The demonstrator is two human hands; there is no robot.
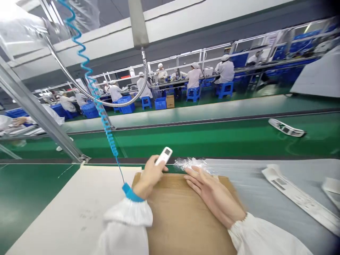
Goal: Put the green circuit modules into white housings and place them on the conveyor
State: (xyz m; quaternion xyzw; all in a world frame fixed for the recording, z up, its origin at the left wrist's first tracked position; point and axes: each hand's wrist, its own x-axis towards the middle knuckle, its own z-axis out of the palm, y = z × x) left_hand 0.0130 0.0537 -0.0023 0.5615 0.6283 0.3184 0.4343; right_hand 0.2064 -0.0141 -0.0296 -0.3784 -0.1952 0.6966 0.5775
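A small white remote control (165,155) with a dark display is gripped in my left hand (152,173), over the far left edge of a brown cardboard sheet (183,216). Round that wrist sits a blue strap (131,193) joined to a coiled blue cord (107,131). My right hand (209,189) is over the right side of the cardboard, its fingers stretched out and holding nothing. Just past its fingertips lies crumpled clear plastic (191,163); whether they touch it I cannot tell.
Long white plastic housings (297,198) lie on the grey mat at right. Another white part (287,128) rests on the green belt (186,140) beyond. A metal post (39,106) stands at left, and a flexible metal hose (106,103) hangs overhead. Several people sit at benches behind.
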